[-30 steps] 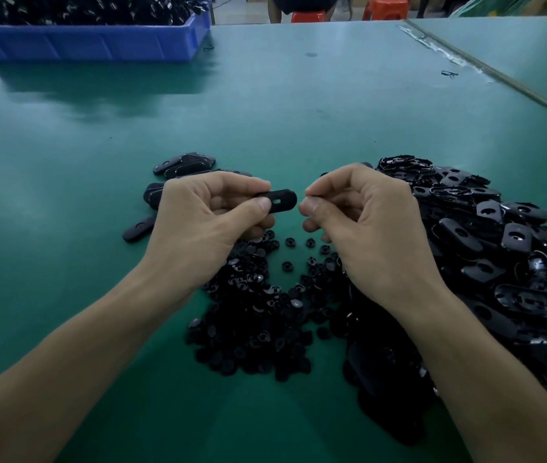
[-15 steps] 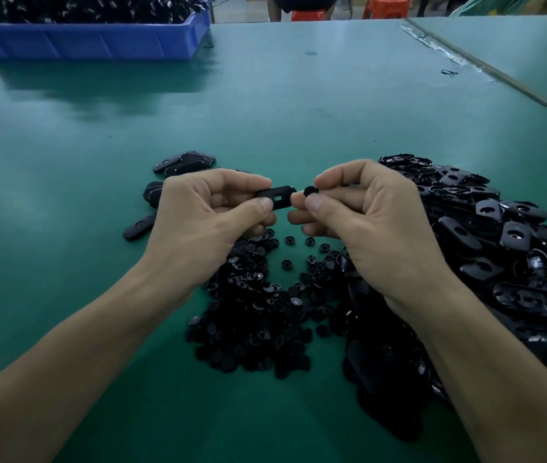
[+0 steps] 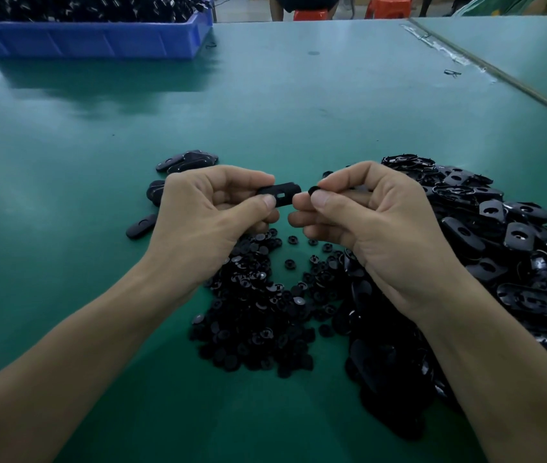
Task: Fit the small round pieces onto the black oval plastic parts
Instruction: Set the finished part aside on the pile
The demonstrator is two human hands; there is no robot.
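My left hand [image 3: 208, 215] pinches a black oval plastic part [image 3: 283, 192] between thumb and forefinger, its slotted end sticking out to the right. My right hand [image 3: 362, 215] holds a small round piece [image 3: 314, 189] at its fingertips, just right of the oval part and a small gap away from it. Below both hands lies a heap of small round pieces [image 3: 258, 315]. A big pile of black oval parts [image 3: 499, 262] spreads to the right, partly hidden by my right forearm.
A few oval parts [image 3: 187, 162] lie separately at the left behind my left hand. A blue bin [image 3: 91, 41] full of black parts stands at the far left of the green table [image 3: 299, 105]. A seam [image 3: 499, 78] runs diagonally at the right.
My right hand has brought the small round piece out between thumb and forefinger and turned it toward the oval part's end. My left hand has stayed in place with the oval part.
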